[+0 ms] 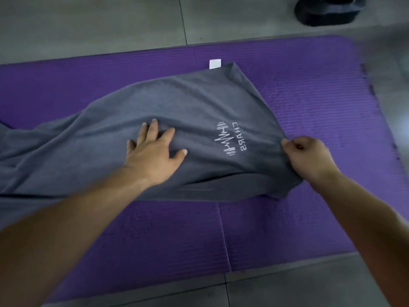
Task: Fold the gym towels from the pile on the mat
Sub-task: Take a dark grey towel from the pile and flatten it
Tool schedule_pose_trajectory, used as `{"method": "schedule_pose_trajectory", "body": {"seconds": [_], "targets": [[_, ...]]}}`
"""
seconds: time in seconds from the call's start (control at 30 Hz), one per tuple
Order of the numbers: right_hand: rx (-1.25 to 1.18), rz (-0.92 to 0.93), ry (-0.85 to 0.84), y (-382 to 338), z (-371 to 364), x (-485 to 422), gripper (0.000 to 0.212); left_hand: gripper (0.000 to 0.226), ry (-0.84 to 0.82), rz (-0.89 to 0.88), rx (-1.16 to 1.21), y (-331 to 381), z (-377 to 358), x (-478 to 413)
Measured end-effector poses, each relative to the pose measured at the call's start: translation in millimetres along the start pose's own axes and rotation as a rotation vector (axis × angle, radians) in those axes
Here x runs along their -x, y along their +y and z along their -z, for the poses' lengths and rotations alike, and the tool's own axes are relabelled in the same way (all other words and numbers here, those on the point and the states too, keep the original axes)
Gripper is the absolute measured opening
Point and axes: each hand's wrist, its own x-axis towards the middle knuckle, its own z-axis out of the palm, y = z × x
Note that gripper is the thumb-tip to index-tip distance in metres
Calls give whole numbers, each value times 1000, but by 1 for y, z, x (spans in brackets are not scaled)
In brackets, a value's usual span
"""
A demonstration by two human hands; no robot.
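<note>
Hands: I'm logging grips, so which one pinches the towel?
The right hand: its fingers pinch the towel edge; the left hand lies flat on it, fingers spread.

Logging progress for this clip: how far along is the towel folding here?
Done: one grey towel lies spread on the purple mat. In hand: the left hand presses it flat while the right hand pinches its right edge. Left: the folds themselves; no folded towel or pile shows.

Grey tile floor (88, 25) w/ grout lines; dark blurry obj (327, 12) on it, top right.
</note>
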Motion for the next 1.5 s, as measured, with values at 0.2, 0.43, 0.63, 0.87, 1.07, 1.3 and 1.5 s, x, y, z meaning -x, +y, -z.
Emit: {"method": "schedule_pose_trajectory", "body": {"seconds": [0.2,0.43,0.63,0.87,1.07,1.3,1.5], "targets": [[-185,20,67,19,-17,19,25,79,16,-44,-41,20,-14,-3],[118,-90,117,46,7,10,18,81,65,-170,-67,42,-28,-10],[165,293,234,10,17,-9,9,60,372,-176,75,18,-18,-10],[62,531,70,-93,-52,-69,32,78,241,213,16,-22,-3,-25],[-25,325,261,-112,-52,-117,68,77,197,213,51,-30,-2,-34],[-29,176,340,-124,-36,-168,26,77,221,140,44,-32,-3,-39],[93,99,395,-122,-25,-195,42,79,214,65,4,-25,16,-70]]}}
